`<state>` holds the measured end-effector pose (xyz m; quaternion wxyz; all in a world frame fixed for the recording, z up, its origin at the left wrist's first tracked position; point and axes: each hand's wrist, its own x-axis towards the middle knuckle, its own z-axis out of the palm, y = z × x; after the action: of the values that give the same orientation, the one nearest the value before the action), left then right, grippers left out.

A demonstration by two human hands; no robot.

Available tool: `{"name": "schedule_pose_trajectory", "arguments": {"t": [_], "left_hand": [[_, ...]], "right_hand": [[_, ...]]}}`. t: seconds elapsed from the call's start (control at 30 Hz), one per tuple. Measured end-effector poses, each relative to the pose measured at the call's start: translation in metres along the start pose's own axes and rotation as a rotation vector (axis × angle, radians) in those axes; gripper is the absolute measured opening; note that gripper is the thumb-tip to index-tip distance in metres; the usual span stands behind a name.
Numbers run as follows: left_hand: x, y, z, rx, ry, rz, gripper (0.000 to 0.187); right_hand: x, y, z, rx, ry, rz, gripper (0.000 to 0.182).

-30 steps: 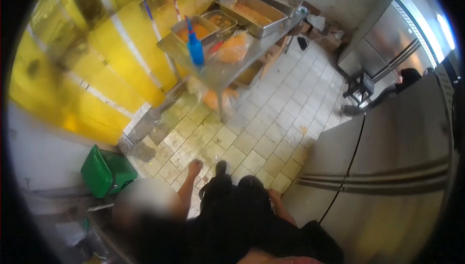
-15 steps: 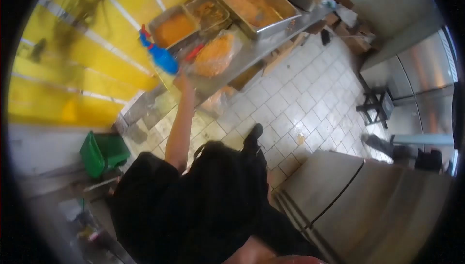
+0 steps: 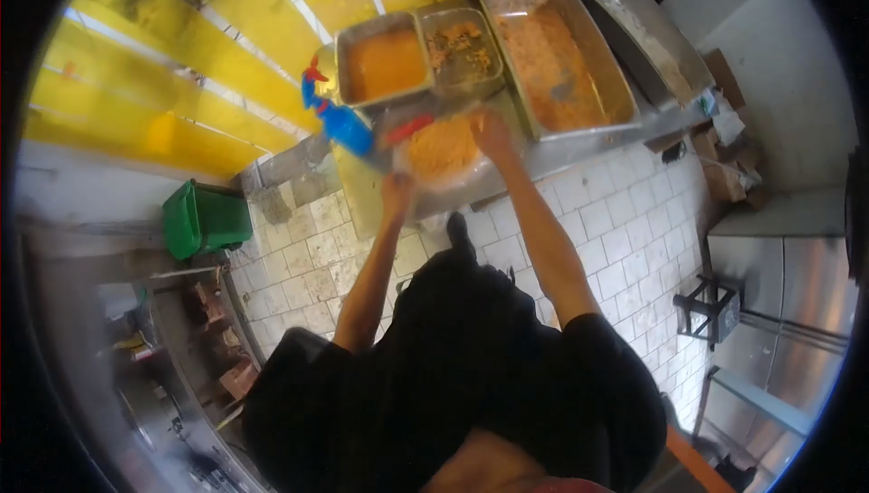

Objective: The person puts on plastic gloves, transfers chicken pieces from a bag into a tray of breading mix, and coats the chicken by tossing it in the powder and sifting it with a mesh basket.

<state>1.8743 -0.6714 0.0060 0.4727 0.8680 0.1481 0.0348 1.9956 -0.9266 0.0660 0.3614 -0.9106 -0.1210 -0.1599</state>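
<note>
On the steel table lies a see-through plastic bag [image 3: 441, 154] filled with orange, crumbly food. My left hand [image 3: 396, 189] is closed on the bag's near left edge. At its far right edge, the fingers of my right hand [image 3: 491, 134] are curled in on the plastic; they are slightly blurred. A red object [image 3: 409, 128], too smeared to name, lies against the bag's left side. Left of it is a blue spray bottle [image 3: 345, 128] with a red trigger head.
Steel pans line the table's back: one with orange liquid [image 3: 386, 60], one with food scraps [image 3: 463, 47], one large with orange residue [image 3: 561, 67]. A green bin [image 3: 206, 220] stands on the left, a dark stool [image 3: 709, 310] on the right. Cardboard [image 3: 724, 156] lies at far right.
My right hand has come into view and reached the bag's right side. My left hand has shifted to the bag's near left edge. The view has turned, bringing the table more in front.
</note>
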Motion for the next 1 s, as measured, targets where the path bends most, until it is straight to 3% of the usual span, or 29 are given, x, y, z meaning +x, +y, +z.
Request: {"name": "schedule_pose_trajectory", "arguments": {"t": [0.03,0.07,0.1,0.13,0.2,0.23,0.33,0.43,0.5,0.6,0.67,0.73,0.77,0.8,0.87,0.9,1.0], "left_hand": [[-0.009,0.001,0.000,-0.068,-0.017,0.002,0.016],[-0.018,0.002,0.001,-0.139,-0.029,0.008,0.016],[-0.032,0.016,0.001,-0.104,-0.034,0.063,0.020],[-0.037,0.029,-0.007,-0.061,-0.038,0.100,0.025],[-0.042,0.062,-0.023,-0.064,-0.107,0.045,0.025],[-0.041,0.069,-0.026,-0.070,-0.181,0.007,0.025],[-0.038,0.046,-0.024,-0.109,-0.152,0.059,0.027],[-0.041,0.037,-0.024,-0.178,-0.076,0.140,0.027],[-0.042,0.057,-0.042,-0.093,-0.152,0.232,0.027],[-0.048,0.099,-0.076,-0.034,-0.234,0.397,0.026],[-0.051,0.109,-0.091,-0.063,-0.248,0.470,0.024],[-0.056,0.118,-0.099,-0.563,-0.385,-0.043,0.023],[-0.058,0.128,-0.102,-0.632,-0.316,-0.183,0.027],[-0.057,0.139,-0.108,-0.629,-0.331,-0.187,0.027],[-0.046,0.154,-0.117,-0.430,-0.487,-0.252,0.034],[-0.045,0.151,-0.116,-0.400,-0.508,-0.193,0.029],[-0.038,0.151,-0.115,-0.432,-0.438,-0.130,0.019]], "right_hand": [[0.011,0.000,0.017,0.000,-0.022,-0.015,0.022],[0.024,-0.001,0.037,-0.050,-0.191,-0.040,0.021],[0.042,-0.007,0.055,-0.101,-0.351,-0.065,0.020],[0.061,-0.021,0.085,-0.092,-0.379,-0.084,0.020],[0.072,-0.046,0.112,-0.212,-0.711,-0.323,0.022],[0.075,-0.061,0.106,-0.210,-0.725,-0.326,0.022],[0.077,-0.101,0.088,-0.098,-0.667,-0.451,0.018],[0.084,-0.083,0.112,-0.218,-0.764,-0.389,0.022],[0.084,-0.071,0.126,-0.043,-0.314,-0.399,0.025],[0.091,-0.069,0.131,-0.156,-0.496,-0.320,0.030],[0.092,-0.088,0.106,-0.128,-0.461,-0.339,0.029],[0.092,-0.093,0.080,-0.102,-0.431,-0.351,0.028],[0.089,-0.085,0.064,-0.138,-0.468,-0.356,0.028],[0.087,-0.076,0.046,-0.174,-0.500,-0.361,0.028],[0.065,-0.073,-0.008,0.111,-0.370,-0.020,0.031],[0.045,-0.066,-0.031,0.107,-0.361,-0.006,0.031],[0.009,-0.035,-0.069,0.265,-0.223,0.177,0.036]]}}
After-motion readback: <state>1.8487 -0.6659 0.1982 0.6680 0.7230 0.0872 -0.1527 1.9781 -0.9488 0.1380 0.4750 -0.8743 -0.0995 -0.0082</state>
